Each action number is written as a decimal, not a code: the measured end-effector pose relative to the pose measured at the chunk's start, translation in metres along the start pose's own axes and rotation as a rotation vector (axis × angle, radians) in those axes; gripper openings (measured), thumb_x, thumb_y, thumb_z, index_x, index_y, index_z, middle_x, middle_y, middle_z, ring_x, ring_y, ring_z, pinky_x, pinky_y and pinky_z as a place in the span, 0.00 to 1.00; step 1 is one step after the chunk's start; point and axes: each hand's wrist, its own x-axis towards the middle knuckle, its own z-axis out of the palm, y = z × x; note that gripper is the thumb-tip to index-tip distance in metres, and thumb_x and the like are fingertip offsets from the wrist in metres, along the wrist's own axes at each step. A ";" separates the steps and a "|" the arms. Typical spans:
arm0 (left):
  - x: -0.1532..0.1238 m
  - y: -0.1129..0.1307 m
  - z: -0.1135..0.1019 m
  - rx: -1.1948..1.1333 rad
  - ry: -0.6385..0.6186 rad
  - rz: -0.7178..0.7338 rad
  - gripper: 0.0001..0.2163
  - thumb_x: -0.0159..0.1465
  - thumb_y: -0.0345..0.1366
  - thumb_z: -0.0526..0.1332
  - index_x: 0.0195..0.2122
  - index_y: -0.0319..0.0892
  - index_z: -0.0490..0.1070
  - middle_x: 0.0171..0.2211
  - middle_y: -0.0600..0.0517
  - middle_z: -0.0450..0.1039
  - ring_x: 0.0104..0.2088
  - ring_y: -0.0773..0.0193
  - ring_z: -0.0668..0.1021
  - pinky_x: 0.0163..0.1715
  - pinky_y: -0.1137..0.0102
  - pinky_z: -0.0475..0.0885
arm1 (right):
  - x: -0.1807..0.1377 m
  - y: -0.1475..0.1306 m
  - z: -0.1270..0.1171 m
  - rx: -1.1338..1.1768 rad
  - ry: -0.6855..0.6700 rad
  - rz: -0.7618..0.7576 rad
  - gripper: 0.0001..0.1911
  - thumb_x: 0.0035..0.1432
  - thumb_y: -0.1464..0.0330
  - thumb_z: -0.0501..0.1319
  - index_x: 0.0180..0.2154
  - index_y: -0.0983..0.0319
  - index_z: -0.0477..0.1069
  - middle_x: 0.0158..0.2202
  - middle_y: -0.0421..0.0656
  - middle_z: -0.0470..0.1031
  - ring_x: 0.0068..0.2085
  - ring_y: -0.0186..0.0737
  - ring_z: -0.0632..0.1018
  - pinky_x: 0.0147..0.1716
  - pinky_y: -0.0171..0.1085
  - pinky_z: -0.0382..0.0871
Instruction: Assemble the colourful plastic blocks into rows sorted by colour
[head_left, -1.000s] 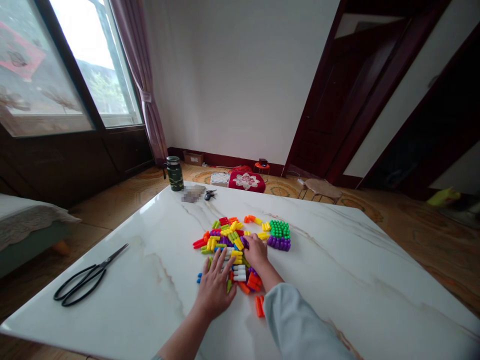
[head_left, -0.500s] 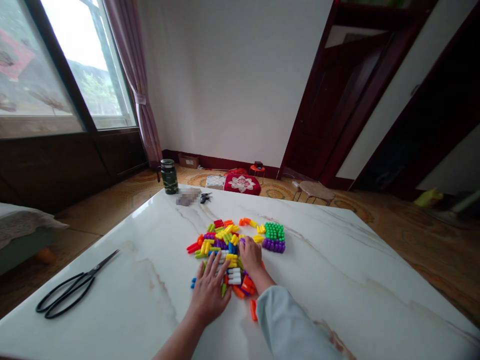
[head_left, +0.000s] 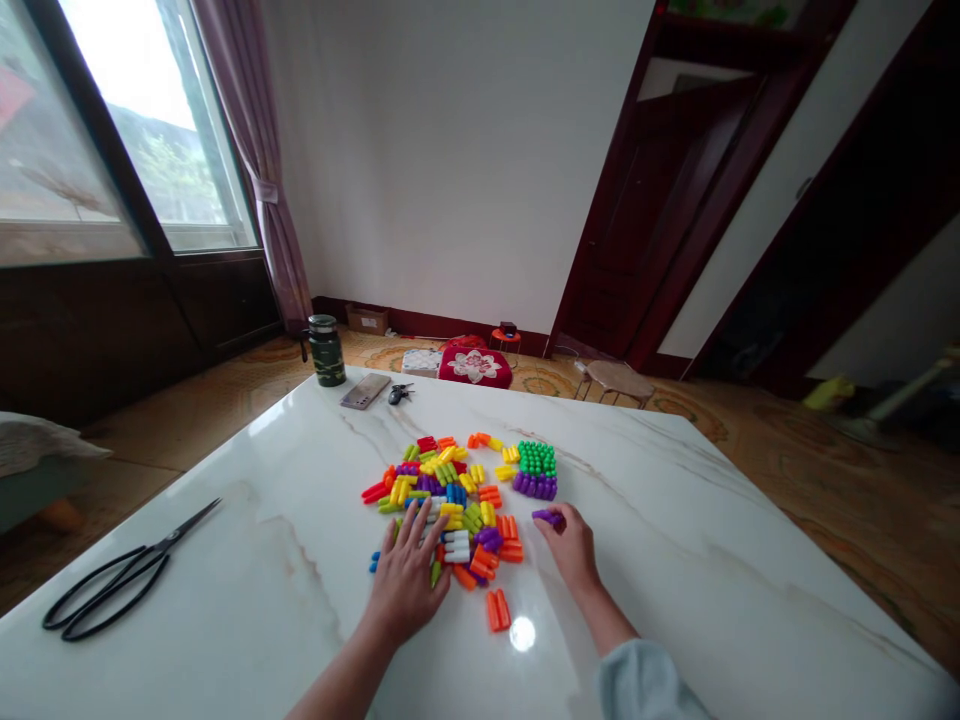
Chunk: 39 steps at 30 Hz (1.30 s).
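My right hand [head_left: 573, 548] pinches a purple toy block [head_left: 550, 517] between thumb and fingers, to the right of the pile. Just beyond it stands a neat cluster of green blocks [head_left: 537, 459] with a row of purple blocks [head_left: 535, 486] along its near side. My left hand [head_left: 409, 570] lies with fingers spread over the near left part of a loose pile of colourful plastic blocks [head_left: 450, 495], covering some of them. White blocks [head_left: 457, 547] show beside its fingers. A lone orange block [head_left: 497, 610] rests nearer to me.
Black-handled scissors [head_left: 135, 575] lie at the left of the white marbled table [head_left: 712, 560]. Toward the far left corner are a camouflage-patterned flask [head_left: 326, 352], a phone [head_left: 365, 391] and keys [head_left: 400, 393]. Beyond the table stand a stool [head_left: 617, 380] and a red flowered seat [head_left: 475, 367].
My right hand has moved right, out of the pile, carrying the purple block. My left hand stays spread on the pile. The view has shifted slightly.
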 end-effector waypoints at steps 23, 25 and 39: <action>0.000 0.000 0.000 0.003 0.011 -0.008 0.31 0.59 0.38 0.59 0.65 0.50 0.57 0.68 0.48 0.51 0.68 0.47 0.53 0.63 0.49 0.52 | -0.019 -0.016 0.022 -0.162 -0.158 -0.250 0.15 0.64 0.65 0.50 0.38 0.58 0.75 0.38 0.45 0.76 0.41 0.40 0.76 0.42 0.38 0.71; 0.000 0.000 0.000 -0.001 0.010 -0.011 0.31 0.59 0.38 0.59 0.65 0.50 0.57 0.68 0.48 0.51 0.68 0.47 0.53 0.63 0.49 0.52 | -0.016 -0.016 0.025 -0.171 -0.183 -0.253 0.17 0.63 0.68 0.49 0.44 0.57 0.75 0.42 0.45 0.76 0.46 0.41 0.76 0.47 0.39 0.70; 0.000 0.002 -0.002 0.005 -0.010 -0.018 0.31 0.59 0.37 0.58 0.65 0.50 0.57 0.69 0.48 0.49 0.68 0.47 0.53 0.63 0.49 0.53 | -0.007 -0.027 0.032 -0.374 -0.285 -0.213 0.24 0.61 0.73 0.46 0.54 0.57 0.72 0.45 0.45 0.78 0.44 0.41 0.78 0.40 0.34 0.70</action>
